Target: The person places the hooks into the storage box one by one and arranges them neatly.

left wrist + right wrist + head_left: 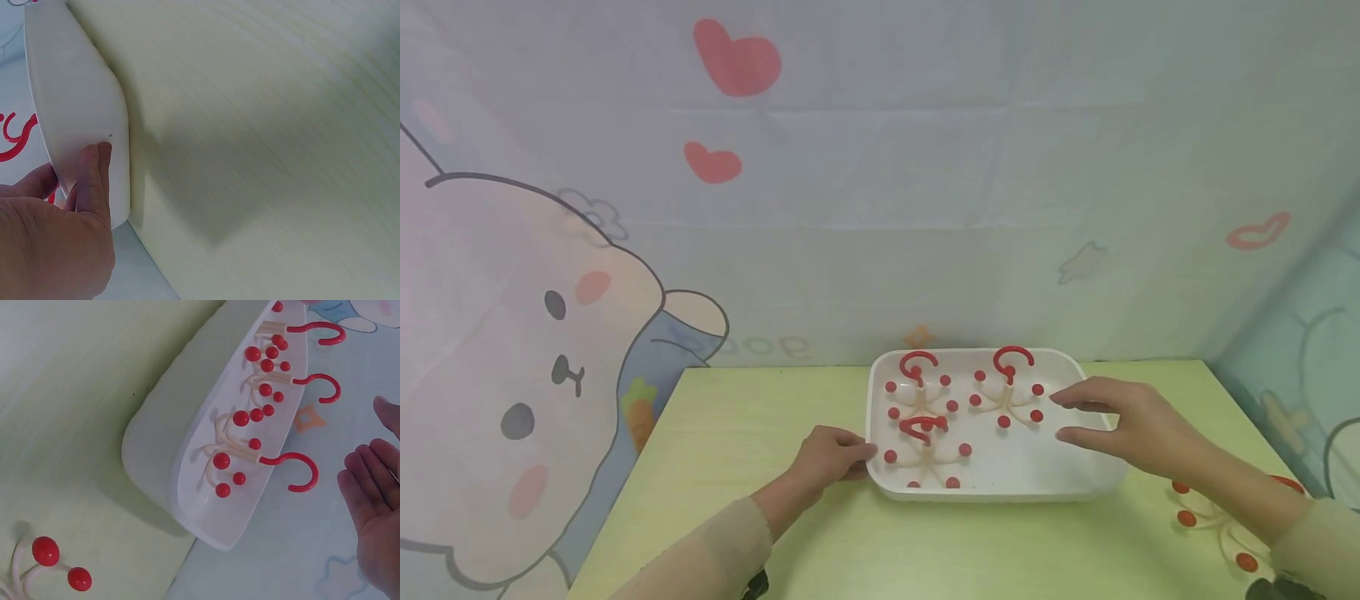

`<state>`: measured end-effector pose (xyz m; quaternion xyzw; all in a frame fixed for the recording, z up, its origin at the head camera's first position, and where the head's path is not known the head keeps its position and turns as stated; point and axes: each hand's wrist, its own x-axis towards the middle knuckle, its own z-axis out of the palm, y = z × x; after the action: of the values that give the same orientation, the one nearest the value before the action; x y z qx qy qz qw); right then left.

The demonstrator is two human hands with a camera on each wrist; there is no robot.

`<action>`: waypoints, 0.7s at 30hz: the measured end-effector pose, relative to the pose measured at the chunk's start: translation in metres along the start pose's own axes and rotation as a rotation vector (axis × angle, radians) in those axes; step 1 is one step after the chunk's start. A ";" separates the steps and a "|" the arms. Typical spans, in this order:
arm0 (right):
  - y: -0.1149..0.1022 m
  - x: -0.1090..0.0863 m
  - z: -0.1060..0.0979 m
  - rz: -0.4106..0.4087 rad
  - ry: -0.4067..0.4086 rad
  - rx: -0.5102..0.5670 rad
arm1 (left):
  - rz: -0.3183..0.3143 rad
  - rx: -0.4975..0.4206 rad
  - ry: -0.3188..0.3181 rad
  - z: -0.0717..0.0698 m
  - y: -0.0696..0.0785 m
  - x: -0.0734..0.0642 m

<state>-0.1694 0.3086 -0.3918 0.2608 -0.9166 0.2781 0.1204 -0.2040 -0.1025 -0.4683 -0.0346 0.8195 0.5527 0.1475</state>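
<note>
A white tray (1037,467) stands on the table and holds three cream multi-arm hooks with red ball tips and red hook tops. One hook (1007,396) is at the back middle, another (921,400) at the back left, and a third (927,458) in front of that. My left hand (831,457) grips the tray's left end; in the left wrist view its fingers (94,178) lie along the outer wall, thumb at the rim. Over the tray's right side, my right hand (1127,421) has thumb and fingers spread apart, holding nothing, near the back middle hook.
Another such hook (1221,525) lies on the table to the right, partly hidden under my right forearm. The pale green table (760,408) ends at a cartoon-printed cloth backdrop (880,250) right behind the tray.
</note>
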 end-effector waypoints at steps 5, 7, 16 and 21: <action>0.006 -0.010 -0.009 0.028 0.012 -0.020 | -0.002 0.005 -0.002 0.000 -0.001 0.001; 0.008 -0.014 -0.012 0.045 0.014 -0.028 | 0.000 0.008 -0.003 0.000 -0.001 0.001; 0.022 -0.031 -0.027 0.118 0.047 0.005 | -0.006 0.032 0.000 0.000 -0.002 0.001; 0.031 -0.040 -0.035 0.167 0.056 0.045 | -0.019 0.027 -0.005 0.000 -0.002 0.003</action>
<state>-0.1502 0.3665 -0.3919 0.1780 -0.9250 0.3149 0.1166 -0.2064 -0.1034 -0.4713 -0.0393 0.8262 0.5402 0.1551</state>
